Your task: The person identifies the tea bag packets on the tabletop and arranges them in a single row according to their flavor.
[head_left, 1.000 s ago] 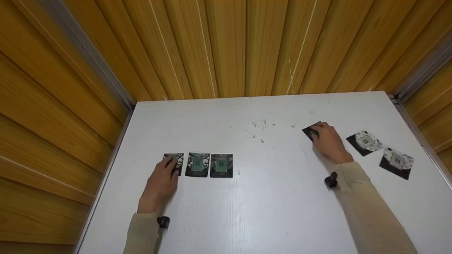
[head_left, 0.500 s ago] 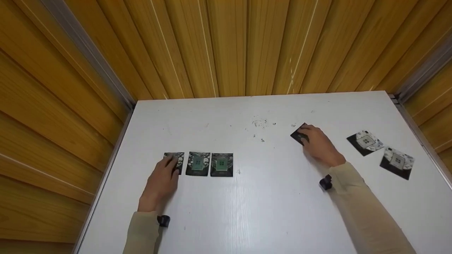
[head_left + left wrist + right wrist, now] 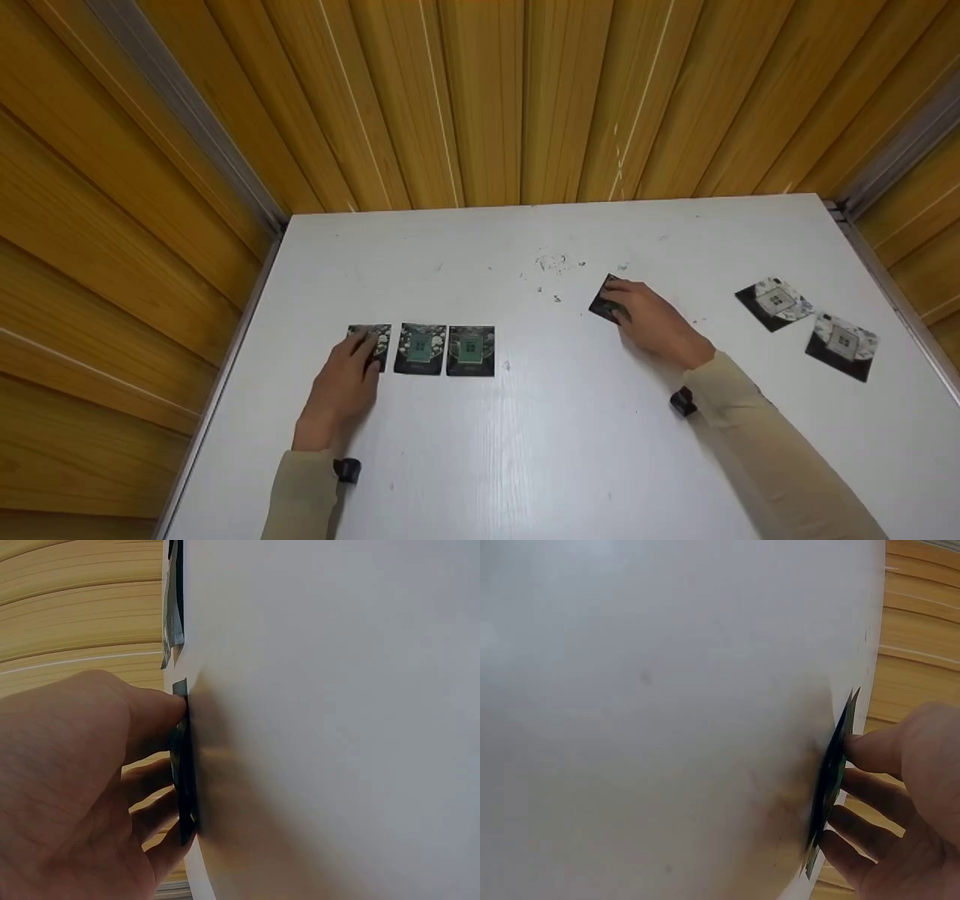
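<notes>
My left hand (image 3: pixel 343 382) is at the leftmost card (image 3: pixel 384 342) of a row, thumb on one side and fingertips on the other. The left wrist view shows that dark card (image 3: pixel 184 791) edge-on between thumb and fingers. To its right lie a second card (image 3: pixel 419 349) and a third card (image 3: pixel 470 351), both dark with green centres. My right hand (image 3: pixel 652 321) grips another dark card (image 3: pixel 601 307), tilted at an angle to the row and partly covered by fingers. In the right wrist view this card (image 3: pixel 828 784) is slightly bowed, close over the table.
Two black-and-white cards, an upper card (image 3: pixel 775 303) and a lower card (image 3: pixel 842 346), lie at the right. The white table (image 3: pixel 510 450) has dark scuffs near its back. Wood-patterned panels (image 3: pixel 480 105) rise behind and at the sides.
My right hand has moved left and slightly nearer with its card, which has turned a little. The left hand and the cards lying on the table have stayed put.
</notes>
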`<action>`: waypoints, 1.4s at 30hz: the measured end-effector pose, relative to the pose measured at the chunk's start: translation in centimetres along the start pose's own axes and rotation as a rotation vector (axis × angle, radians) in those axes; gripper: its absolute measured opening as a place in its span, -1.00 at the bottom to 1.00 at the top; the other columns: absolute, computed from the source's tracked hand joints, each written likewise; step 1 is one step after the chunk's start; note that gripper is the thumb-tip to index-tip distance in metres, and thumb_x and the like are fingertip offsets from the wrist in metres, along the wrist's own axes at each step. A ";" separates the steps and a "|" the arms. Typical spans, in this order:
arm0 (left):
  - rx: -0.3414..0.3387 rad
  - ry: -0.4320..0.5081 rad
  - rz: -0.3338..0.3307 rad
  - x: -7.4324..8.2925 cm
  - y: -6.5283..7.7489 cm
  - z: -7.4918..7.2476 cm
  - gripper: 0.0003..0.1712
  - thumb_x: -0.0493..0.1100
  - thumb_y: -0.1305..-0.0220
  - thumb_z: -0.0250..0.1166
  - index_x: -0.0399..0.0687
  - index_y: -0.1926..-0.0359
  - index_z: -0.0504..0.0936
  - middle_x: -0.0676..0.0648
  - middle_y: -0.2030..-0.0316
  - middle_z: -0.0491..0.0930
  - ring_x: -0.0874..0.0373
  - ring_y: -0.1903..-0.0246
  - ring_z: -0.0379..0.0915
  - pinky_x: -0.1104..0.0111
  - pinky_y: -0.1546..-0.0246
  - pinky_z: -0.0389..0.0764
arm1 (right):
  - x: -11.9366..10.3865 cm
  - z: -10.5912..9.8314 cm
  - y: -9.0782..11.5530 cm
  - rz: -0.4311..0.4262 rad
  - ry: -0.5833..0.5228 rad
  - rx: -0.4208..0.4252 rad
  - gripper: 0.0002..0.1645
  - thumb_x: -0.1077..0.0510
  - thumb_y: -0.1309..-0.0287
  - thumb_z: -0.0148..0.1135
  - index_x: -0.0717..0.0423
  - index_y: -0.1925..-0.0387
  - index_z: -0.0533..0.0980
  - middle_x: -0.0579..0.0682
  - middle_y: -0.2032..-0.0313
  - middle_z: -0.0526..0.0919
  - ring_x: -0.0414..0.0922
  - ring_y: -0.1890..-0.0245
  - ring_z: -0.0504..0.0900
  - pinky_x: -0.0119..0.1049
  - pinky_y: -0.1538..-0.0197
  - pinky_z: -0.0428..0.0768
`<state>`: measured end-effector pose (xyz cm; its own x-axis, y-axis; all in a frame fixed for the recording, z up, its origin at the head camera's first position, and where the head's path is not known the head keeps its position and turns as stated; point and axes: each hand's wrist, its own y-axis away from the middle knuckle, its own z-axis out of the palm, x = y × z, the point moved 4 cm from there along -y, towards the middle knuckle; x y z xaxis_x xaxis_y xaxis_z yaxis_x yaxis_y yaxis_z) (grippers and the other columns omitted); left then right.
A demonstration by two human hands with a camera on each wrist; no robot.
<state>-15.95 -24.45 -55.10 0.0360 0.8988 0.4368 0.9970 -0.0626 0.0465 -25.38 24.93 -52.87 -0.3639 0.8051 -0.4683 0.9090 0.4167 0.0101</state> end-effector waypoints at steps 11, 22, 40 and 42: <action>-0.002 -0.009 -0.011 -0.3 -0.2 0.4 -0.37 -0.09 -0.67 0.06 -0.21 -0.62 0.30 -0.31 -0.62 0.20 -0.31 -0.62 0.09 -0.19 -0.58 0.25 | -4.0 2.2 0.0 -0.102 0.049 -0.026 -0.50 0.38 -0.50 0.17 0.21 -0.40 0.55 0.23 -0.47 0.47 0.23 -0.52 0.41 0.16 -0.51 0.47; 0.007 -0.012 0.007 -0.2 -0.1 0.5 -0.37 -0.10 -0.67 0.08 -0.24 -0.61 0.31 -0.32 -0.61 0.21 -0.32 -0.61 0.11 -0.20 -0.56 0.28 | -8.2 4.8 0.0 -0.269 0.093 -0.026 -0.57 0.39 -0.48 0.19 0.22 -0.30 0.64 0.13 -0.44 0.54 0.14 -0.48 0.48 0.06 -0.51 0.49; 0.022 -0.018 0.014 0.0 -0.2 0.2 -0.39 -0.12 -0.66 0.08 -0.27 -0.59 0.34 -0.34 -0.60 0.22 -0.34 -0.60 0.13 -0.20 -0.56 0.29 | -12.7 7.3 -0.4 -0.396 0.107 -0.062 -0.57 0.36 -0.53 0.14 0.19 -0.32 0.63 0.10 -0.43 0.56 0.07 -0.46 0.53 -0.04 -0.49 0.53; 0.020 -0.013 0.006 0.0 -0.2 0.2 -0.38 -0.11 -0.66 0.08 -0.25 -0.59 0.33 -0.32 -0.61 0.21 -0.32 -0.60 0.12 -0.19 -0.56 0.29 | -13.2 7.5 -0.4 -0.417 0.107 -0.059 -0.57 0.37 -0.52 0.14 0.20 -0.31 0.63 0.10 -0.41 0.57 0.07 -0.44 0.54 -0.04 -0.49 0.54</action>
<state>-16.14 -24.37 -55.29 0.0425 0.9043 0.4248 0.9979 -0.0592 0.0261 -19.45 10.99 -53.29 -0.7190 0.6010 -0.3489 0.6681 0.7361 -0.1086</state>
